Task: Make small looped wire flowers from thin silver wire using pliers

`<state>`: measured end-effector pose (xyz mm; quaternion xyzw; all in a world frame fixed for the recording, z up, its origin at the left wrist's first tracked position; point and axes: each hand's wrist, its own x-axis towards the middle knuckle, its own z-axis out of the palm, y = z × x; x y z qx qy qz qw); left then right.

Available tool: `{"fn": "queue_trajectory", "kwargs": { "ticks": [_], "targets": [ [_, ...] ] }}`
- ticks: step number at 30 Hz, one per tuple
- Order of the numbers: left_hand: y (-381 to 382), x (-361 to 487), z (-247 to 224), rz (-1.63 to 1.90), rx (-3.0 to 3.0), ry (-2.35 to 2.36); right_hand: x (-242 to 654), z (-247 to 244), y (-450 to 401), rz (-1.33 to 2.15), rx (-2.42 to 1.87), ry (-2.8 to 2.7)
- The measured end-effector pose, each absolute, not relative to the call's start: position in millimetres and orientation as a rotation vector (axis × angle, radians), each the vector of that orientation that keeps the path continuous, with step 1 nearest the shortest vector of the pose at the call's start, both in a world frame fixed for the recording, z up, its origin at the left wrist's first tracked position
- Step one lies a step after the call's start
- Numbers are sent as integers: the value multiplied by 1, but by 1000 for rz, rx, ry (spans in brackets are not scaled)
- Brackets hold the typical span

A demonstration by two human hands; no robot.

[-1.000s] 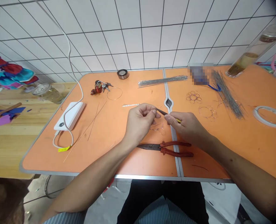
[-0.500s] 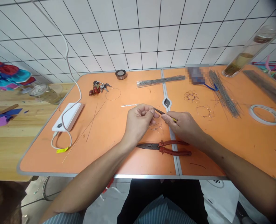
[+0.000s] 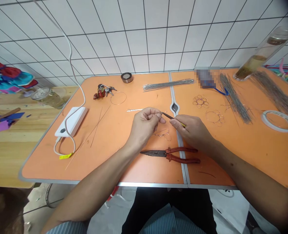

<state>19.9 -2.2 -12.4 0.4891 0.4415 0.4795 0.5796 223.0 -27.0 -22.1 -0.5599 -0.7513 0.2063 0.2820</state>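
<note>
My right hand is closed around a slim dark tool with a yellow end, its narrow tip pointing left. At that tip, the fingers of my left hand are pinched together; what lies between them is too small to make out. Just below the fingers shows a thin wire bent into loops; whether it is held or rests on the table is unclear. Nearer to me lie long-nose pliers with red handles, jaws to the left.
On the orange table are wire bundles, wire flower shapes, a tape roll, keys, a white power bank with its cable, and a white ring. A glass bottle stands at the back right.
Both hands hold almost the same pose, tool tip still at the left fingers. The whole view has shifted very slightly.
</note>
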Motion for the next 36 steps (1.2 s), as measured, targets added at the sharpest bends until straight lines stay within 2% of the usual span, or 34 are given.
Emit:
{"fn": "queue_trajectory", "kwargs": {
  "ticks": [36],
  "targets": [
    [-5, 21, -14, 1096, 1121, 1062, 224, -21, -26, 594, -1438, -2014]
  ]
}}
